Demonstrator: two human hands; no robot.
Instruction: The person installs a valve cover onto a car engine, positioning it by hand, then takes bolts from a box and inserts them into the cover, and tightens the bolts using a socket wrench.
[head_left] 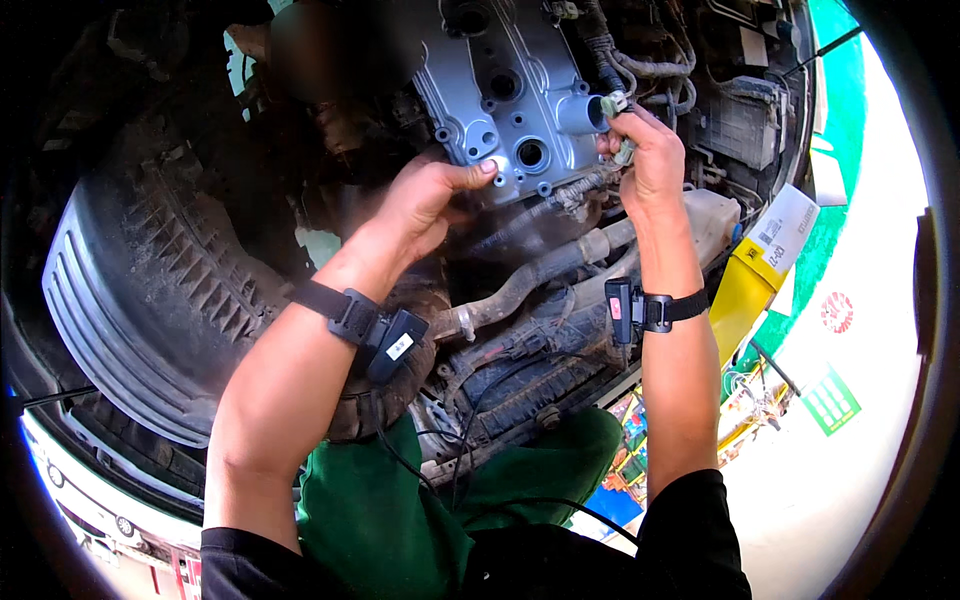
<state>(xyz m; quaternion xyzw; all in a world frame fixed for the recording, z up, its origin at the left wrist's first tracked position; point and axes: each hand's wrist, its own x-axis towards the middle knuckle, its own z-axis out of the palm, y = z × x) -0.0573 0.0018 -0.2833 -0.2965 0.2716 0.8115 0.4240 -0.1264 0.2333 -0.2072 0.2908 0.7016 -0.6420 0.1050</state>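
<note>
A silver-grey engine valve cover [550,150] with round dark holes lies over the engine at the top middle. My left hand [425,200] grips its near left corner, thumb on top and the other fingers underneath, mostly hidden. At the cover's right end, next to its short round tube [581,115], my right hand [648,160] is closed on a wiring harness with pale green connectors [615,104]. Its curled fingertips are partly hidden. Below the cover, a corrugated wire conduit [580,190] runs toward my right hand.
A large ribbed dark air duct cover [120,330] fills the left side. A dirty hose [530,285] crosses below my hands. A yellow-and-white box [765,255] rests at the right edge of the bay, near a black fuse box [740,120]. Cables hang from my wrist straps.
</note>
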